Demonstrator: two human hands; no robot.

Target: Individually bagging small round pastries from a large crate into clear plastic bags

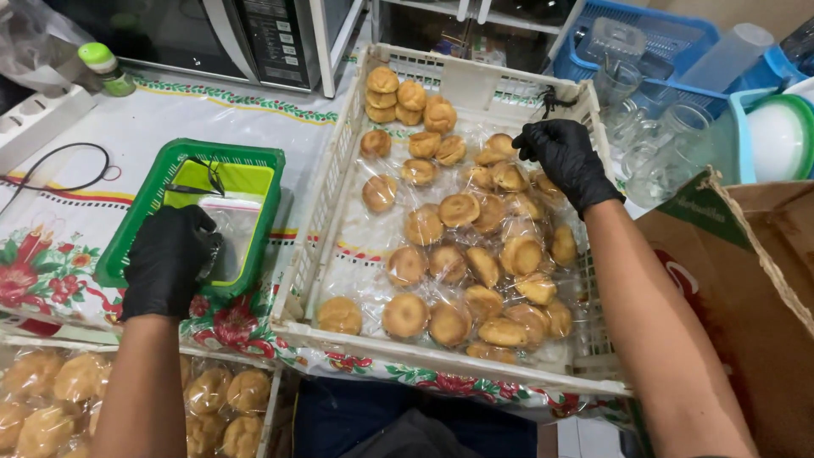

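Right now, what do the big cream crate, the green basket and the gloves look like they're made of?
Cream crate: matte moulded plastic, judging by its slotted lattice walls. Green basket: glossier plastic, same slotted moulding. Gloves on the left hand and right hand: thin black, probably nitrile or latex; they cling and wrinkle.

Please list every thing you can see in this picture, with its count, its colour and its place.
crate: one, white, centre
wrapped pastries: many, golden brown, inside the crate
basket: one, green, left of the crate
clear bags: a few, transparent, inside the basket
tablecloth: one, white with red flowers, under both
second crate of pastries: one, lower left
microwave: one, dark, top left
blue crate: one, top right, holds clear glassware
cardboard box: one, brown, right edge
left hand: black glove, on the basket's near rim
right hand: black glove, over the crate's far right corner
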